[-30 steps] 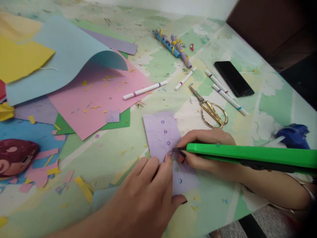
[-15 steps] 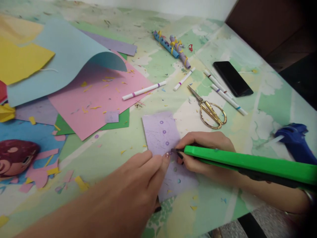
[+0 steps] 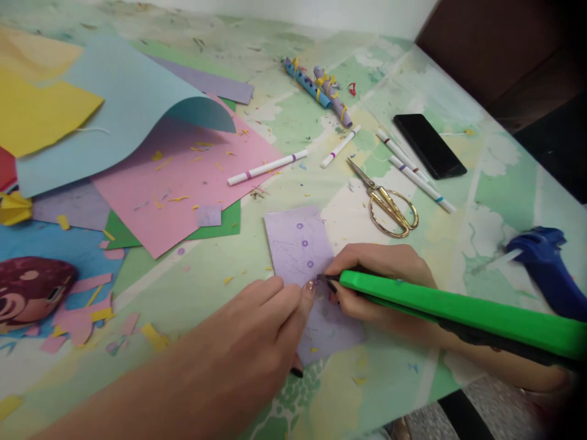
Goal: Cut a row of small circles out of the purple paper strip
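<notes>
A sheet of purple paper (image 3: 293,235) with a column of small purple rings lies in front of me. My left hand (image 3: 257,333) grips its lower left part, fingers closed on top and a dark-nailed thumb tip showing at the lower edge. My right hand (image 3: 380,275) is closed around a long bright green tool (image 3: 435,299) with a dark underside. Its narrow dark tip meets the paper just below the lowest clear ring, right beside my left fingertip. The tool hides part of my right fingers. Its exact kind is unclear.
Gold-handled scissors (image 3: 389,211) lie beyond my right hand, near several white markers (image 3: 422,183) and a black phone (image 3: 430,145). A blue glue gun (image 3: 545,263) is at the right. Coloured sheets (image 3: 110,116), paper scraps and a maroon case (image 3: 34,290) spread leftward. Two decorated paper rolls (image 3: 307,85) lie farther back.
The green tool's rear end has dipped slightly, while its tip stays at nearly the same spot. Small greenish circles on the paper's lower part no longer show clearly. My left hand is nearly still.
</notes>
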Available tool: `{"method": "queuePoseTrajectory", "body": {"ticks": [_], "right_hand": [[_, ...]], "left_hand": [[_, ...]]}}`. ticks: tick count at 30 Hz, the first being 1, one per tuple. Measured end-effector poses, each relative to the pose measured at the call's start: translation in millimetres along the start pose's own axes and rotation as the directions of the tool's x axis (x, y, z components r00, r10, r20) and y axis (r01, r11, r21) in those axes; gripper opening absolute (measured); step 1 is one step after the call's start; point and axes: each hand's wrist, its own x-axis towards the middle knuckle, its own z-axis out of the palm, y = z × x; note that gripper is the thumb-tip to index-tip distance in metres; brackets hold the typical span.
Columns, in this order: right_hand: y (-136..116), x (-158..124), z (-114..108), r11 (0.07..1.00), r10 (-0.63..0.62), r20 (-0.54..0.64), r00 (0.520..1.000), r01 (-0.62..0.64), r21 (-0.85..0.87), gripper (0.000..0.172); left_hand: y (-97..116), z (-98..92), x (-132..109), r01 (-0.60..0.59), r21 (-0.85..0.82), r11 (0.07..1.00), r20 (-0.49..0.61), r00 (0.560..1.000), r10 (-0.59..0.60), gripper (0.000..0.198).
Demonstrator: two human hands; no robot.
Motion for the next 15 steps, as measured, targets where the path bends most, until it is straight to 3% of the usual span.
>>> {"method": "queuePoseTrajectory", "body": {"ticks": [6,15], "right_hand": [[3.7,4.6,-7.7,0.996,0.04,0.109,0.993,-0.048,0.076,0.019],[4.8,5.3,-8.6,0.979,0.115,0.13,0.985,-0.135,0.152,0.019]], "left_hand": [[11.7,7.8,2.2,0.138,-0.067,0.988,-0.183,0.972,-0.148,0.033],[13.9,11.0,5.3,0.177,-0.129,0.976,-0.235,0.951,-0.203,0.041]]}}
